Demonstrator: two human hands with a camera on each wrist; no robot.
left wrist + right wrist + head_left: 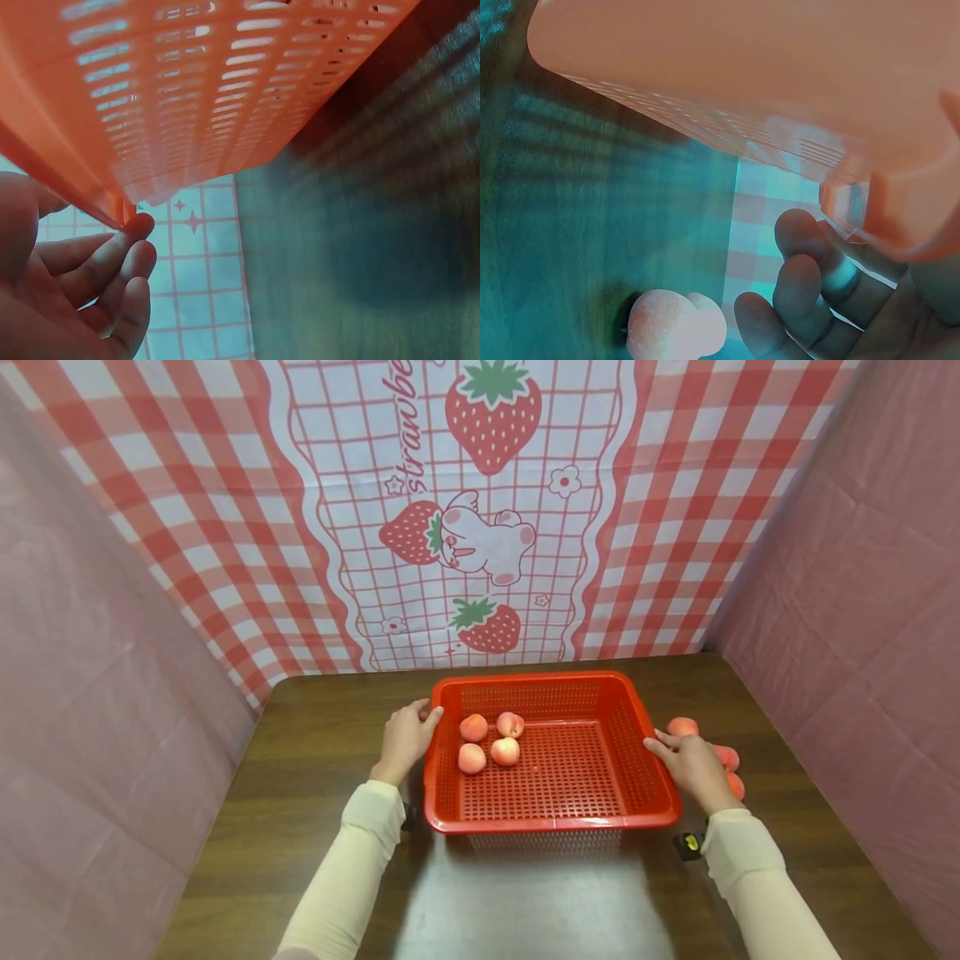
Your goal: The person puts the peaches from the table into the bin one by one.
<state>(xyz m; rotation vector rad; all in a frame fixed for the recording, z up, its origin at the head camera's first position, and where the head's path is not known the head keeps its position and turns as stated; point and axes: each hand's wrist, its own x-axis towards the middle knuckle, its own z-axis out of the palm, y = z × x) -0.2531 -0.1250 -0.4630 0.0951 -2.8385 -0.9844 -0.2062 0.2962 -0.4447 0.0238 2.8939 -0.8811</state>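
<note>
Left hand (pixel 403 741) and right hand (pixel 693 767) grip opposite rims of red basket (pixel 555 820) on brown table (pixel 315 793). Four peaches (pixel 489 740) inside, back-left. More peaches (pixel 682 727) outside by right hand.

We can read one piece of writing: on the backdrop cloth (pixel 480 510) behind the worktop, curly pink script runs upward beside the large printed strawberry and spells "strawbe", with the rest cut off by the top edge. We find no other legible text, number or brand.
</note>
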